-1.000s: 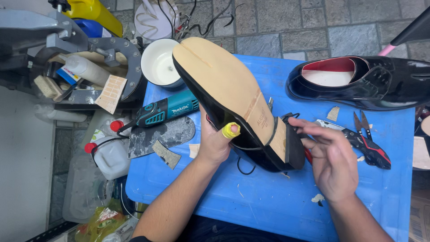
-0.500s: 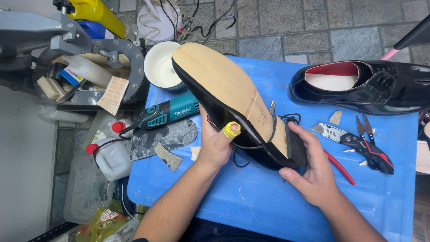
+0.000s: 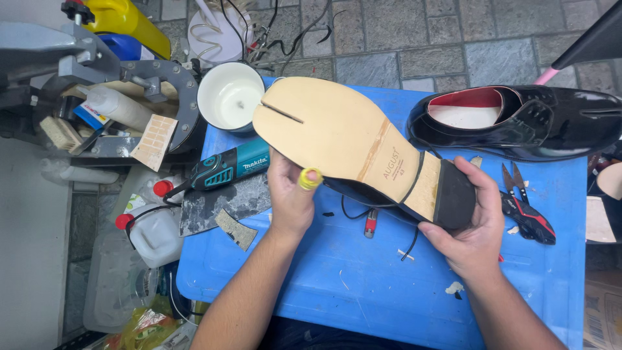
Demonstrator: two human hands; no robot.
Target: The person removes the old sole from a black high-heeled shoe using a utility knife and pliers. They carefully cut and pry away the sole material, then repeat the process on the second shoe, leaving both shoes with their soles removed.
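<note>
I hold a black dress shoe (image 3: 343, 139) upside down over the blue table (image 3: 337, 285), its tan leather sole facing up and its black heel toward the right. My left hand (image 3: 289, 198) grips the shoe's side near the middle; the thumb wears a yellow finger cover. My right hand (image 3: 472, 223) cups the black heel from below and behind. A thin black lace hangs under the shoe.
The matching black shoe (image 3: 525, 123) with red lining stands upright at the table's back right. Red-and-black pliers (image 3: 528, 210) lie at the right. A teal rotary tool (image 3: 227, 168), a white cup (image 3: 230, 97), a grey scrap and bottles sit on the left.
My right hand left the pliers and took hold of the heel. The shoe has turned so its sole lies flatter and faces up more fully.
</note>
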